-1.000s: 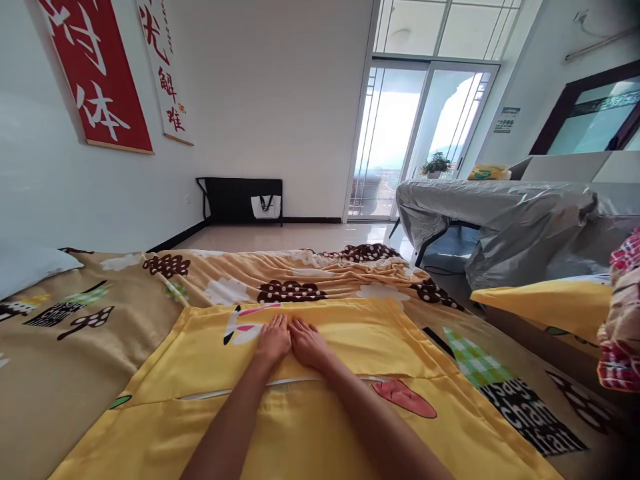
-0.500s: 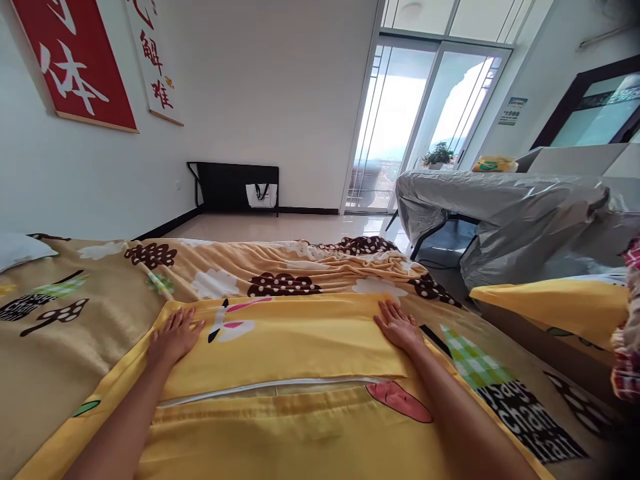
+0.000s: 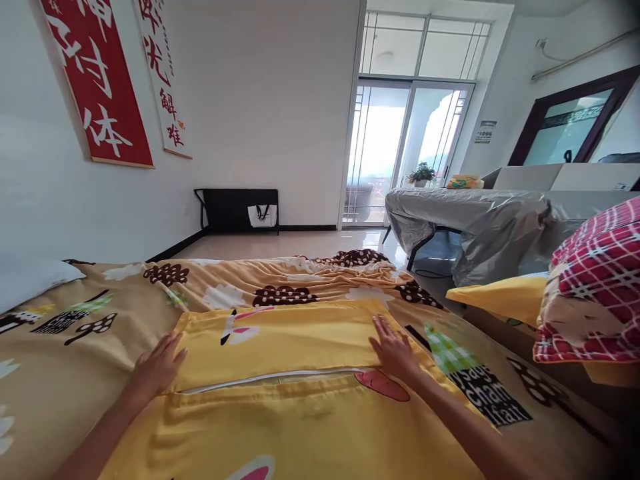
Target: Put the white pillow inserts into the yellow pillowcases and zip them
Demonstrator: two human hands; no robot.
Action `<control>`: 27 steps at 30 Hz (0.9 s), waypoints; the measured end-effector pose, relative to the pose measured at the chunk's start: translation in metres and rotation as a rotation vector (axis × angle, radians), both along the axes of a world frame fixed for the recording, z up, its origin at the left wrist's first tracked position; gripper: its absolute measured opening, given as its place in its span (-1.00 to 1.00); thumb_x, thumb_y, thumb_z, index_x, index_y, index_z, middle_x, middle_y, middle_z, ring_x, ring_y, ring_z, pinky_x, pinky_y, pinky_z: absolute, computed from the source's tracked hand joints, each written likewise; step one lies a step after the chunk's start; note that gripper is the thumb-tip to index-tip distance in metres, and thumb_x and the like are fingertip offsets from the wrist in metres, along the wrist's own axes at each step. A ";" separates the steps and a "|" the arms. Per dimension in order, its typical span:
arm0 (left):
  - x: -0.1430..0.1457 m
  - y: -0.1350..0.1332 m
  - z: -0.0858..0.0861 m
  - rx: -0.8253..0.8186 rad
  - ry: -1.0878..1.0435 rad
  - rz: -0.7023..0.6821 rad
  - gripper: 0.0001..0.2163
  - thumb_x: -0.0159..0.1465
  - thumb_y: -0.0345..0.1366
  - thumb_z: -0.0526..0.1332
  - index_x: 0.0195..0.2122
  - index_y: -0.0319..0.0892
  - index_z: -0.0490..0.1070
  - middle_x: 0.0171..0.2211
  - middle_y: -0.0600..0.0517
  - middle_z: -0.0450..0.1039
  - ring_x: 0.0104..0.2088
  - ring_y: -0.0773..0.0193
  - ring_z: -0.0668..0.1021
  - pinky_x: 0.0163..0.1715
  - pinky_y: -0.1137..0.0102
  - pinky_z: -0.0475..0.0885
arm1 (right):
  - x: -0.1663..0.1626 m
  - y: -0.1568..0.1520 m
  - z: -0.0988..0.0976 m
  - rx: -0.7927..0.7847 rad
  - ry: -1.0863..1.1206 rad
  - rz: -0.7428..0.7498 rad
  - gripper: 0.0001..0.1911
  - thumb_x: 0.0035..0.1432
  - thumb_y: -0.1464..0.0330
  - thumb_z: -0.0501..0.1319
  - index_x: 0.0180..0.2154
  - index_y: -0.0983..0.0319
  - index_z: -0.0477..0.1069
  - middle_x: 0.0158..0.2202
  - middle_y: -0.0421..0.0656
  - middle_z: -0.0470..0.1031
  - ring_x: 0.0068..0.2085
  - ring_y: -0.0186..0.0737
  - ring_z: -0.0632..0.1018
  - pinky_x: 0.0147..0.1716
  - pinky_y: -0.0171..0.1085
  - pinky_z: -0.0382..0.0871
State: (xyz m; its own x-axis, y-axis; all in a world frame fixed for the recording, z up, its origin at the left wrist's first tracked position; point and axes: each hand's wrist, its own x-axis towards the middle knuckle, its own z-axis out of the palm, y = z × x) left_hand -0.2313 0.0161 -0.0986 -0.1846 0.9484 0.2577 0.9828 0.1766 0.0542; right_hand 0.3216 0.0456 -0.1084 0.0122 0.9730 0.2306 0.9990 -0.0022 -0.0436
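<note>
A yellow pillowcase (image 3: pixel 310 333) printed with a cartoon figure lies spread flat on the patterned bed cover. Across it runs a pale zipper (image 3: pixel 270 380), parted a little so that a narrow slit shows. My left hand (image 3: pixel 159 363) is at the pillowcase's left edge, fingers stretched out and holding nothing. On the right side of the cloth, near its edge, my right hand (image 3: pixel 395 347) rests palm down with extended fingers. A pink printed patch (image 3: pixel 383 385) shows just below that hand.
The bed cover (image 3: pixel 125 333) has rumpled folds along its far edge. To the right are a red plaid cushion (image 3: pixel 600 280) and a yellow cushion (image 3: pixel 505 297). A plastic-draped table (image 3: pixel 465 213) stands beyond, and a white pillow (image 3: pixel 40 280) lies at left.
My left hand has slid outward to the pillowcase's left edge and nearer to me. My right hand has drawn back slightly along the right side. The view has tilted up.
</note>
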 end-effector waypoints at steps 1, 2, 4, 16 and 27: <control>0.029 -0.002 0.008 -0.104 -0.003 -0.083 -0.47 0.31 -0.17 -0.13 0.27 -0.24 0.17 0.31 -0.12 0.08 0.32 0.09 0.15 0.23 0.08 0.11 | -0.024 -0.008 0.005 -0.051 0.050 0.151 -0.39 0.31 0.26 -0.13 0.34 0.29 -0.01 0.36 0.04 -0.05 0.35 -0.08 0.07 0.25 0.02 -0.03; 0.057 -0.003 0.015 -0.202 -0.022 -0.182 -0.45 0.32 -0.13 -0.11 0.30 -0.19 0.11 0.34 -0.07 0.01 0.34 0.14 0.08 0.27 0.10 0.04 | -0.047 -0.016 0.010 -0.107 0.105 0.316 -0.38 0.31 0.21 -0.12 0.34 0.26 -0.04 0.37 0.01 -0.05 0.36 -0.08 0.05 0.26 0.01 -0.03; 0.103 -0.005 0.025 -0.357 -0.102 -0.320 -0.43 0.33 -0.03 -0.12 0.33 -0.10 0.03 0.36 -0.01 -0.06 0.36 0.16 0.02 0.28 0.08 -0.01 | -0.082 -0.029 0.015 -0.209 0.183 0.533 -0.40 0.32 0.13 -0.11 0.33 0.13 0.01 0.36 -0.08 0.00 0.35 -0.12 0.07 0.27 -0.05 -0.01; 0.003 -0.010 -0.034 -0.142 -0.026 -0.003 -0.50 0.34 -0.18 -0.11 0.26 -0.21 0.19 0.30 -0.07 0.12 0.31 0.11 0.17 0.24 0.02 0.12 | 0.017 0.003 -0.021 -0.219 0.150 0.010 -0.39 0.31 0.13 -0.12 0.32 0.18 0.05 0.35 -0.07 0.04 0.36 -0.12 0.05 0.28 -0.02 -0.02; 0.115 -0.036 -0.009 0.023 -0.027 -0.707 -0.56 0.39 -0.12 -0.09 0.24 -0.06 0.23 0.24 -0.02 0.23 0.24 0.18 0.30 0.18 0.23 0.29 | -0.071 -0.084 0.048 -0.359 0.454 0.688 -0.38 0.21 0.12 0.08 0.28 0.08 0.14 0.32 -0.15 0.12 0.32 -0.09 0.17 0.28 -0.05 0.03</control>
